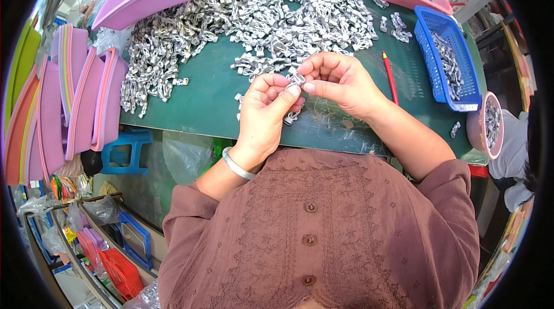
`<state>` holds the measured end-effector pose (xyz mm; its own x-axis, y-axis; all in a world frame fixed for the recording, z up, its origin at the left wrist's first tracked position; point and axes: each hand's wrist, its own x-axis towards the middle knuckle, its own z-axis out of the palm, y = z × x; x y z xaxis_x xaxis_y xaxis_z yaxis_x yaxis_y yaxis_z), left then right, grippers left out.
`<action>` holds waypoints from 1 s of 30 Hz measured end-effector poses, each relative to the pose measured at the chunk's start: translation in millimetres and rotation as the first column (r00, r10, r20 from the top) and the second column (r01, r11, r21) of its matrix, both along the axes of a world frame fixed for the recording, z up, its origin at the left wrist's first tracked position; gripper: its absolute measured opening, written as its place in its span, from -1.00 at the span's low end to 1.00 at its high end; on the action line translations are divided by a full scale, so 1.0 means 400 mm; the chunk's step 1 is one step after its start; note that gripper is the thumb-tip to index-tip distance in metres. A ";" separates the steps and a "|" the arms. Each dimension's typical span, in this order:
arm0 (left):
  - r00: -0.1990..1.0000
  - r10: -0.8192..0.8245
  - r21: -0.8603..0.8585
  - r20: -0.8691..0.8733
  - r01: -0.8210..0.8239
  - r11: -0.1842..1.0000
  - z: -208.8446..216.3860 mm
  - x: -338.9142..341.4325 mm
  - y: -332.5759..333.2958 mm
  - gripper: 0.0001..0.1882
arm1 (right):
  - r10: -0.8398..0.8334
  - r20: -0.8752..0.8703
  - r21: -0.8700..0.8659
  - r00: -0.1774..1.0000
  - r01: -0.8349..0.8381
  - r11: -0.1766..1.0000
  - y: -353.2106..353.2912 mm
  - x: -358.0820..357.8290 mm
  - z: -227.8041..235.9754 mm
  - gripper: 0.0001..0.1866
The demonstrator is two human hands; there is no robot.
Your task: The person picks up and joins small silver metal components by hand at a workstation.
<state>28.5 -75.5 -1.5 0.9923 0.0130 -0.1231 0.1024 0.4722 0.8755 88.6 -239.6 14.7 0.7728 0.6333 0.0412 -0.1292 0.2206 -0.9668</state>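
Near the front edge of a green tabletop (208, 115), both my hands meet on one small silver metal clip-like part (296, 77). My left hand (266, 106) pinches it between thumb and curled fingers from below. From the right, my right hand (337, 81) holds its upper end with thumb and forefinger. The exact shape of the part is partly covered by my fingers. A few similar metal parts (291, 117) lie on the table beside and under my left hand. Just beyond my fingers spreads a large heap of metal parts (300, 17).
A red pencil (390, 78) lies right of my right hand. Farther right stand a blue basket (468, 103) and a pink bowl (476, 130), both holding metal parts. A purple tray (124, 6) tilts at the far left, above stacked purple baskets (52, 118). A blue stool (127, 148) stands below.
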 end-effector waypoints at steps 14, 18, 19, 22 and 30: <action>0.988 0.050 0.310 0.147 -0.094 0.946 0.013 -0.010 -0.006 -0.87 | 0.005 0.034 -0.033 0.999 -0.004 0.999 -0.001 -0.007 -0.009 -0.81; 0.990 -0.064 0.336 0.125 0.019 0.942 0.004 -0.011 0.002 -0.80 | 0.066 0.053 -0.092 0.996 -0.061 0.994 -0.009 0.011 -0.009 -0.87; 0.992 -0.079 0.312 0.100 0.045 0.949 0.014 -0.011 0.002 -0.74 | 0.055 0.012 -0.120 0.998 -0.054 0.991 -0.013 0.017 0.005 -0.87; 0.992 -0.057 0.306 0.114 0.019 0.952 0.018 -0.012 0.026 -0.65 | -0.034 -0.015 -0.195 0.999 0.030 0.980 -0.026 0.069 0.027 -0.88; 0.997 -0.023 0.389 0.078 -0.009 0.921 0.023 -0.035 0.089 -0.83 | -0.332 0.283 -0.180 0.900 0.390 0.903 0.012 0.560 0.184 -0.95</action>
